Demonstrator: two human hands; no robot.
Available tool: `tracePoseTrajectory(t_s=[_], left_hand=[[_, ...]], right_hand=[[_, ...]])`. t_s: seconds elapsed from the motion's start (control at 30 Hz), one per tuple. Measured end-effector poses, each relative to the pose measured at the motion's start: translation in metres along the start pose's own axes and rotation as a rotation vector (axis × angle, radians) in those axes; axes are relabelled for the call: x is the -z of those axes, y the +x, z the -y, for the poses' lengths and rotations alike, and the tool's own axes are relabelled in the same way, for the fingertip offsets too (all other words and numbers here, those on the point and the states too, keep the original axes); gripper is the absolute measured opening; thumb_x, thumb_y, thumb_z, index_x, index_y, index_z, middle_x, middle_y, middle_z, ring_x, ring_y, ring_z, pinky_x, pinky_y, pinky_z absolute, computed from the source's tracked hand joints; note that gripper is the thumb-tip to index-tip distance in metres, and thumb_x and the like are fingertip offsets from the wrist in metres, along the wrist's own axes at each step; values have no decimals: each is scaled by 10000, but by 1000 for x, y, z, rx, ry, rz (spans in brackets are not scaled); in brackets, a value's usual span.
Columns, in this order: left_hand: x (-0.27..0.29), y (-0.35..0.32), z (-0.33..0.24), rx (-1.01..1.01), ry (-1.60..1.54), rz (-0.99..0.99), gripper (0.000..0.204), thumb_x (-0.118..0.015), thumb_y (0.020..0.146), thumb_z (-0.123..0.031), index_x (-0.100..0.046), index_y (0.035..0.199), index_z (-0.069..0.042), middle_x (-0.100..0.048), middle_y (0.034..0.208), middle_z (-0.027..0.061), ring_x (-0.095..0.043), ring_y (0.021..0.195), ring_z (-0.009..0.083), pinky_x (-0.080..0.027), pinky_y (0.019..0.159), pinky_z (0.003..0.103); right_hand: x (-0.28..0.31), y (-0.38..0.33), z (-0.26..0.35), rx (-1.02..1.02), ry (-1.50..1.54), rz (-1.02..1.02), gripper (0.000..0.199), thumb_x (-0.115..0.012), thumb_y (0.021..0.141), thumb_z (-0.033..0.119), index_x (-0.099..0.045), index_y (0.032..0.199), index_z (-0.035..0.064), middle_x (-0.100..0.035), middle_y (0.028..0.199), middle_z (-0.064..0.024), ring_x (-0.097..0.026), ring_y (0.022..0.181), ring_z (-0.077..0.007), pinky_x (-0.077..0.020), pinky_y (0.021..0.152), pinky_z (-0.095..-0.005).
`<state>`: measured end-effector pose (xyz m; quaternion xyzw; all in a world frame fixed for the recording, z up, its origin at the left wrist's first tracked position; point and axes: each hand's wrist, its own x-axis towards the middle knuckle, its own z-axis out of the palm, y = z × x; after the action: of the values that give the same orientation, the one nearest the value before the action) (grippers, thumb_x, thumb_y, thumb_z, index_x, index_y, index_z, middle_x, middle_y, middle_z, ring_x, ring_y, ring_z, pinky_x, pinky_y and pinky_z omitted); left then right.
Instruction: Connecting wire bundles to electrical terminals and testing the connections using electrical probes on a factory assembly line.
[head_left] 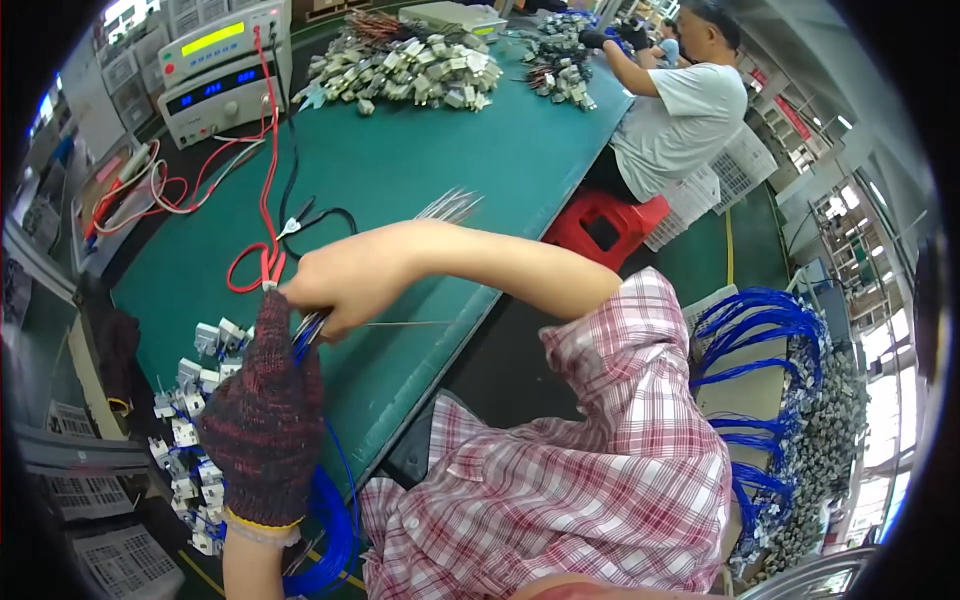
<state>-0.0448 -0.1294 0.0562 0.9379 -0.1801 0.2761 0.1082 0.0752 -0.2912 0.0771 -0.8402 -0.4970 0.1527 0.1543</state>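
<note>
My left hand (262, 420), in a dark knitted glove, is closed on a bundle of blue wires (303, 345) over the green table. My bare right hand (345, 285) reaches across with its fingers curled over the wires, just beyond the gloved fingers. From beside the right fingers a thin wire (415, 323) sticks out to the right. Pale wire ends (450, 205) fan out behind my right forearm. A red clip lead (268, 262) meets the gloved fingertips; whether they grip it is hidden. White connector blocks (190, 430) lie left of the glove, and a blue wire coil (330, 530) hangs beside my left wrist.
At the back left stands a power supply (225, 75) with red and black leads. A black clip lead (300, 220) lies on the green table (400, 150). Connectors are heaped (410, 65) at the back. A co-worker (690, 110) sits far right near a red stool (605, 225); blue wires (755, 330) hang at right.
</note>
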Motion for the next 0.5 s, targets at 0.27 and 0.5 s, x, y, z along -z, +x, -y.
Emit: tracePoseTrajectory(t_s=[0.27, 0.5], left_hand=[[28, 3, 11, -122, -155, 178, 579, -633, 865, -170, -401, 1380, -42, -621, 1097, 171, -626, 844, 264, -488, 723, 384], [111, -83, 50, 605, -981, 315, 518, -554, 929, -295, -441, 1323, 22, -592, 1180, 178, -608, 988, 219, -464, 865, 313]], right_hand=[[3, 1, -28, 262, 97, 80, 131, -566, 801, 59, -581, 919, 3, -629, 751, -114, -625, 741, -277, -467, 647, -405], [48, -4, -32, 315, -354, -445, 312, -621, 728, 18, -598, 1036, 69, -615, 938, -112, -621, 805, -335, -507, 651, -423]])
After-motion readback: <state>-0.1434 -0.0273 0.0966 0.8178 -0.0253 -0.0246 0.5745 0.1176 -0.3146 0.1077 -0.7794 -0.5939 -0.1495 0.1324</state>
